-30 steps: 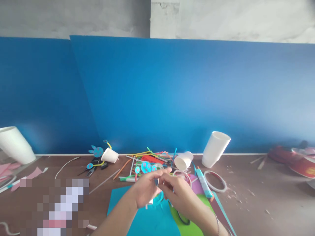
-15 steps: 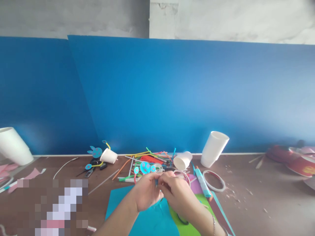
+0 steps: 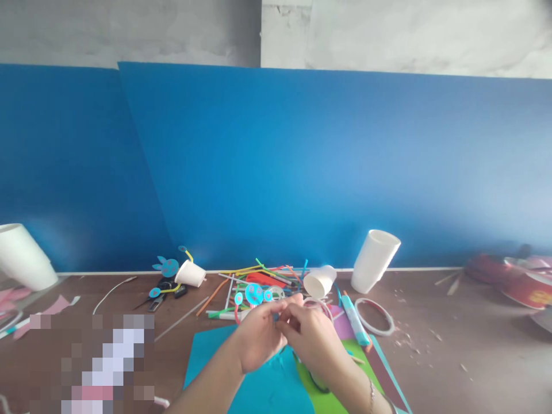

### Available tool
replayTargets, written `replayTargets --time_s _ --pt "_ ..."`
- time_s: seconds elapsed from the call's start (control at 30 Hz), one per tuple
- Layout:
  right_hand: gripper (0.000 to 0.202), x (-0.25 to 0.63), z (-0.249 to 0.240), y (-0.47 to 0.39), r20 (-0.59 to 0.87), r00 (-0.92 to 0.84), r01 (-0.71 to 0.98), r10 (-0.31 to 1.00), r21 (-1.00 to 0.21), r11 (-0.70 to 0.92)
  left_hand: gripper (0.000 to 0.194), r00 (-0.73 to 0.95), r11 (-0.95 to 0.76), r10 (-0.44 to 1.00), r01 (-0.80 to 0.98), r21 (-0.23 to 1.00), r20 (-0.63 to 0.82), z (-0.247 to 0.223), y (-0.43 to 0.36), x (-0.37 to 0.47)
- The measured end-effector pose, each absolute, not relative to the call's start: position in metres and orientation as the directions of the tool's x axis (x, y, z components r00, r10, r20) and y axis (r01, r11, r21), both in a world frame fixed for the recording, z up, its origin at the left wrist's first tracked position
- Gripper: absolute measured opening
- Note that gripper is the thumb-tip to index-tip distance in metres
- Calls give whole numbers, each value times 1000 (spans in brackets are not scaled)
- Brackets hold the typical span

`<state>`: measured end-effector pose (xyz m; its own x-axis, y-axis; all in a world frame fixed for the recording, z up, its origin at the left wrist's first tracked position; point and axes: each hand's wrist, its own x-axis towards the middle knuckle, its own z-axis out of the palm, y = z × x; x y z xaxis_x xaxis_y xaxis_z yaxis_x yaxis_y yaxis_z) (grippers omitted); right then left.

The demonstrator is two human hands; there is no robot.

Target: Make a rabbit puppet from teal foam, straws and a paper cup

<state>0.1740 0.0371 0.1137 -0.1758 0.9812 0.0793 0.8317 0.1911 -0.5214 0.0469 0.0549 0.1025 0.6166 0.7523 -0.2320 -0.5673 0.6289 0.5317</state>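
Observation:
My left hand [image 3: 259,338] and my right hand [image 3: 308,333] meet above a sheet of blue paper [image 3: 263,397]. The left palm is turned inward with the fingers bent. My right thumb and forefinger pinch close against the left fingers; whatever lies between them is too small and hidden to name. Just beyond the left hand is a blue paper face [image 3: 254,294], with round blue pieces on either side of it. Green paper [image 3: 334,402] lies under the right forearm, and a dark curved object [image 3: 318,384] partly shows there.
Behind the hands lie many coloured straws [image 3: 241,271] and a tipped paper cup [image 3: 319,282]. Tape rolls [image 3: 390,328], a blue-wrapped packet [image 3: 354,322] and stacked white cups [image 3: 375,261] stand right. Another cup [image 3: 190,273] with a blue rabbit face [image 3: 169,268] is left.
Both hands stay together in nearly the same place. The right fingers have shifted slightly against the left hand.

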Motion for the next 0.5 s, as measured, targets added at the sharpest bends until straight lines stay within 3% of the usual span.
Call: replayTargets --time_s 0.27,0.5 --pt "5 175 107 41 96 -158 684 983 -707 179 33 640 595 749 -535 600 -171 94 55 43" --pt "3 174 97 45 -32 -189 419 981 -907 51 37 644 549 748 -468 692 -158 97 54 40"
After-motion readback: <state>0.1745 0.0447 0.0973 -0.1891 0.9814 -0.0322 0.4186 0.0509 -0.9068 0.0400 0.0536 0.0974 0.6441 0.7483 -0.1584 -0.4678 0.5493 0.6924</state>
